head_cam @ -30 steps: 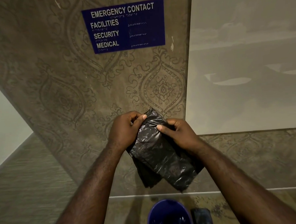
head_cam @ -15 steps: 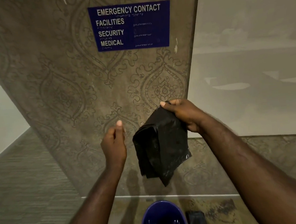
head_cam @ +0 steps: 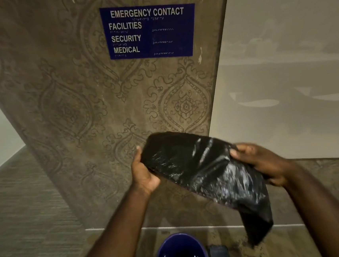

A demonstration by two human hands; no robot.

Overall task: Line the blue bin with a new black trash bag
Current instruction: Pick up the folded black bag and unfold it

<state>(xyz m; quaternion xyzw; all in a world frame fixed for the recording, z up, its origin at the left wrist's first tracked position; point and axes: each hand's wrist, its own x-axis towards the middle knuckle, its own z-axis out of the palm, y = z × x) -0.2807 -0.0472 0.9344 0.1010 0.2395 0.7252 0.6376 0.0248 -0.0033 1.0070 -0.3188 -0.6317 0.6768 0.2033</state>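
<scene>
A black trash bag (head_cam: 205, 170) is stretched sideways between both hands at chest height, partly unfolded and blurred, with one end hanging down to the right. My left hand (head_cam: 143, 175) grips its left end and my right hand (head_cam: 259, 164) grips its right side. The blue bin (head_cam: 181, 253) stands on the floor directly below, open and with nothing visible inside, its lower part cut off by the frame edge.
A patterned brown wall panel carries a blue emergency contact sign (head_cam: 150, 31). A small dark folded item (head_cam: 219, 255) lies on the floor right of the bin. A pale wall stands to the right, and ribbed carpet covers the floor at left.
One second ago both hands held the folded bag. Half a second ago only my right hand held it, hanging. Now my left hand has gripped it again and the bag is spread wider.
</scene>
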